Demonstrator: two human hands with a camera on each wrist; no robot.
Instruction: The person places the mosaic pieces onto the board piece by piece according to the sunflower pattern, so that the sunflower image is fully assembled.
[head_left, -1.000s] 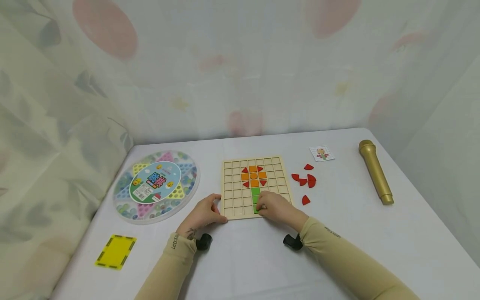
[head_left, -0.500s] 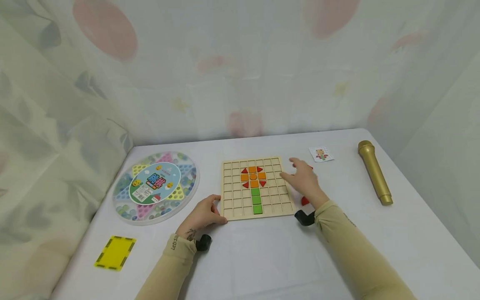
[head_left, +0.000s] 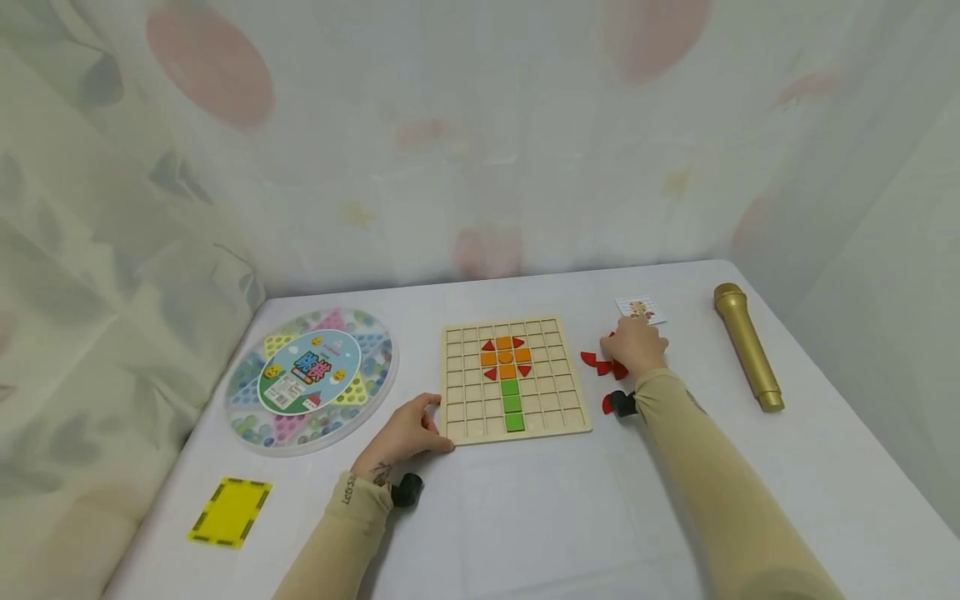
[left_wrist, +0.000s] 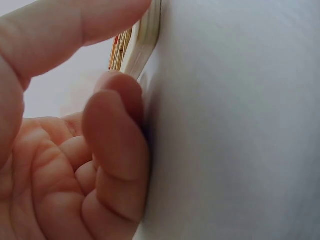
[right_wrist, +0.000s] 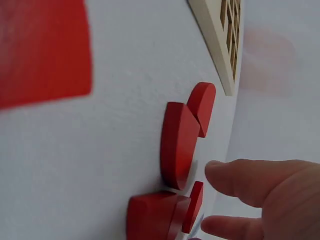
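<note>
The wooden grid board [head_left: 551, 400] lies mid-table, holding orange squares and an orange round [head_left: 506, 357], small red triangles [head_left: 491, 374] and a column of green squares [head_left: 512, 404]. My left hand [head_left: 402, 433] holds its near left corner, thumb at the front edge and fingers at the left side. Over loose red quarter-round pieces [head_left: 588, 358] to the right, my right hand [head_left: 637, 346] reaches with fingers pointing down. In the right wrist view its thumb and finger are spread beside a small red piece [right_wrist: 193, 207], nothing between them. The hand hides some pieces in the head view.
A picture card [head_left: 654, 313] lies just beyond my right hand. At the right is a gold microphone [head_left: 748, 348]. To the left lie a round Chinese checkers set [head_left: 310, 372] and a yellow square frame [head_left: 230, 512]. Curtains stand behind and beside the table.
My right hand has left the green squares on the board and moved right and away, over the red pieces. The left hand stays at the board's corner.
</note>
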